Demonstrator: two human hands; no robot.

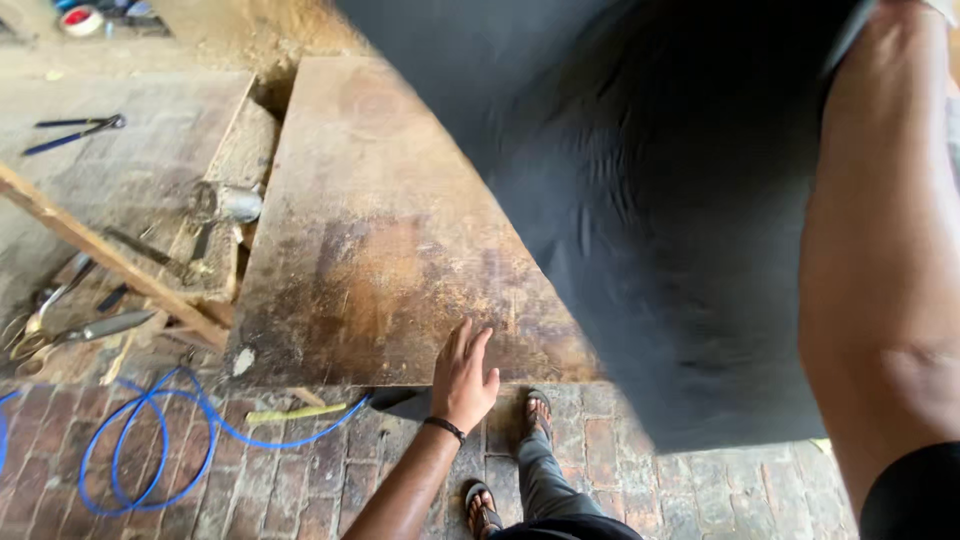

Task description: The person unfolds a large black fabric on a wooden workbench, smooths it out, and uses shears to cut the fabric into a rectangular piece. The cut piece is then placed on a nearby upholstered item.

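Plywood, worn and stained brown, forms the board [370, 240] lying flat over the brick floor [300, 480]. Left hand [463, 378] rests at the board's near edge, fingers spread and extended, palm down, gripping nothing; a dark band sits on that wrist. Right arm is raised along the right side of the view; the right hand is out of frame at the top, so its grip cannot be told. A large black sheet [660, 220] hangs beside that arm, motion-blurred, covering the board's right portion and reaching down past its near edge. Whether the sheet touches the board cannot be told.

Both sandalled feet stand on the bricks just below the board's edge, near the left hand.

Surroundings: a blue hose [150, 440] lies coiled on the floor at lower left, one end running toward the board's near corner. A yellow strip [297, 412] lies beside it. A wooden batten [100, 250] runs diagonally across the left side. Blue-handled pliers [75, 132] lie on the concrete at upper left. Scissors [40, 335] and other metal tools lie at far left. A tape roll [80, 20] sits at the top left corner.
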